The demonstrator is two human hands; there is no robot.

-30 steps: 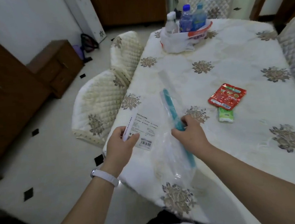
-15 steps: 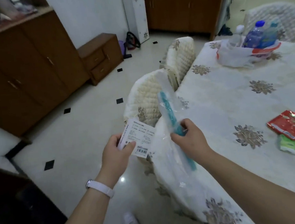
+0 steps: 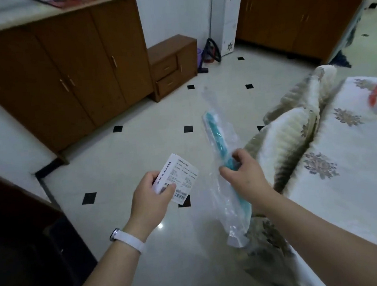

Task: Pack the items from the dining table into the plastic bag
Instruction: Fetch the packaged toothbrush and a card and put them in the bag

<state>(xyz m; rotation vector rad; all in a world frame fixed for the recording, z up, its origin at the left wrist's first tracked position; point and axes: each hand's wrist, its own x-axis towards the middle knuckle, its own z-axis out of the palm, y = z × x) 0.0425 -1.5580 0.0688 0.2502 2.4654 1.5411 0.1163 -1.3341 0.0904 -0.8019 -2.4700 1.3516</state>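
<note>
The left grip (image 3: 149, 193) pinched a small white printed cardboard box (image 3: 179, 176) above the floor. The right grip (image 3: 246, 175) curled round a long teal stick-shaped item in a clear plastic sleeve (image 3: 215, 136), just left of the cream-clothed tabletop (image 3: 357, 185).

The white box (image 3: 181, 177) reads "REDMI" along its side (finer print blurred).

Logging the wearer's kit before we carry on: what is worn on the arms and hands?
The left forearm and right forearm are bare to the frame edge: no sleeves, no gloves. The left hand has a white band round its wrist, a smooth strap with a darker rounded module on its outer side. The right hand and its wrist wear nothing; no rings show.
</note>
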